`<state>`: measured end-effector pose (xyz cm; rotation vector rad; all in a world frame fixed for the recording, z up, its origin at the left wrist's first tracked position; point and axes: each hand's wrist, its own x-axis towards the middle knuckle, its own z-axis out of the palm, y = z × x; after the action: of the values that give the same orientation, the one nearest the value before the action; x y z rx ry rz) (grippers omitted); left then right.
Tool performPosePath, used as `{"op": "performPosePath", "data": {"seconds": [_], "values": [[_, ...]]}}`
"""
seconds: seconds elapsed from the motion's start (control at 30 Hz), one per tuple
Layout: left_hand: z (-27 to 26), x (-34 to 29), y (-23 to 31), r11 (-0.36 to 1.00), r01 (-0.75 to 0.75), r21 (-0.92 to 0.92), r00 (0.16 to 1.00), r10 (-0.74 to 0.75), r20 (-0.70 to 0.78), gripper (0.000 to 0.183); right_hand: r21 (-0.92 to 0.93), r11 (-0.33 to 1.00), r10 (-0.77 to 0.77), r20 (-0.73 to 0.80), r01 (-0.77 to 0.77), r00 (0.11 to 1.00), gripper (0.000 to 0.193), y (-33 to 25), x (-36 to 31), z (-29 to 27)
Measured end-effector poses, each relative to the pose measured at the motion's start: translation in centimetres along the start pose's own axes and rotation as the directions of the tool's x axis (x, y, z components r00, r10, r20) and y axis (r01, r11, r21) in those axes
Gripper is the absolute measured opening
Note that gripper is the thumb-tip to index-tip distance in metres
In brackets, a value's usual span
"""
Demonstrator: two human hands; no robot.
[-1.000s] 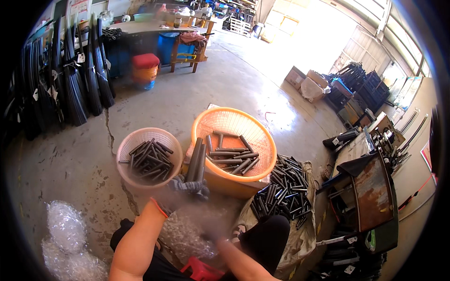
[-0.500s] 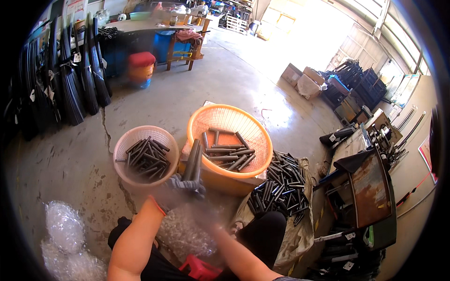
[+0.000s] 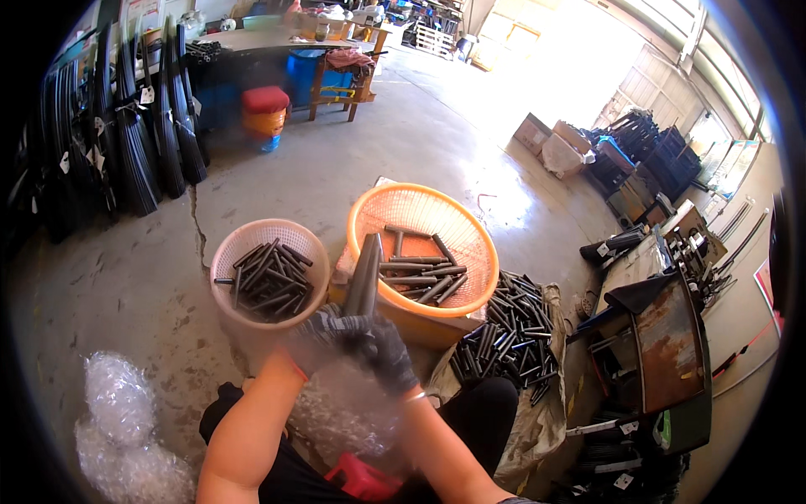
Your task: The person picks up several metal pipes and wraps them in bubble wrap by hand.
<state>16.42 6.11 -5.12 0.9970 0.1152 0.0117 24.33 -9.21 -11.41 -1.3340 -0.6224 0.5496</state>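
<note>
Upright in front of me stand dark tubes, pressed close together, so their number is hard to tell. My left hand, in a grey-black glove, is closed round their lower end. My right hand, gloved alike, meets it there with its fingers curled about the same end. The orange basket, just beyond the hands, has several dark tubes lying in it. To the left, a smaller pinkish basket contains a heap of similar tubes. A large pile of short dark tubes is spread at the right.
A pale sheet lies under the pile. Clear plastic bundles sit at the lower left, and a red stool shows between my legs. Long black strips lean at the far left. A rusty-panelled rack stands to the right.
My right hand, blurred and lower before, has come up against the left hand at the tubes' lower end. Two tubes stood visibly apart earlier; now they overlap. The view has shifted slightly.
</note>
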Motion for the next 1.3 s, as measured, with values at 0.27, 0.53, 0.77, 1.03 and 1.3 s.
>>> {"op": "performPosePath", "data": {"seconds": [0.27, 0.53, 0.77, 1.03, 1.3], "values": [[-3.1, 1.8, -4.5, 0.962, -0.149, 0.228, 0.989, 0.145, 0.035, 0.023, 0.11, 0.983, 0.134, 0.114, -0.147, 0.984, 0.03, 8.7, -0.1, -0.5], [3.6, -1.0, 3.0, 0.936, 0.087, -0.34, 0.995, -0.063, 0.08, 0.02, -0.989, -0.149, 0.819, -0.117, 0.011, 0.561, 0.044, 27.5, -20.0, -13.8], [-0.1, -1.8, 2.0, 0.99, 0.033, -0.136, 0.999, -0.037, -0.028, 0.022, -0.548, 0.812, 0.284, 0.066, -0.203, 0.957, 0.042, 14.4, -6.0, -2.7], [1.5, -0.2, 1.2, 0.999, -0.046, 0.013, 0.999, 0.046, 0.019, 0.023, -0.104, 0.97, -0.207, 0.113, 0.219, 0.972, 0.027, -2.9, 1.4, 1.2], [1.0, -2.4, 4.2, 0.991, 0.077, -0.108, 0.996, -0.082, -0.036, 0.019, -0.826, 0.222, 0.515, -0.351, -0.518, 0.782, 0.043, 20.0, -8.4, -9.3]]}}
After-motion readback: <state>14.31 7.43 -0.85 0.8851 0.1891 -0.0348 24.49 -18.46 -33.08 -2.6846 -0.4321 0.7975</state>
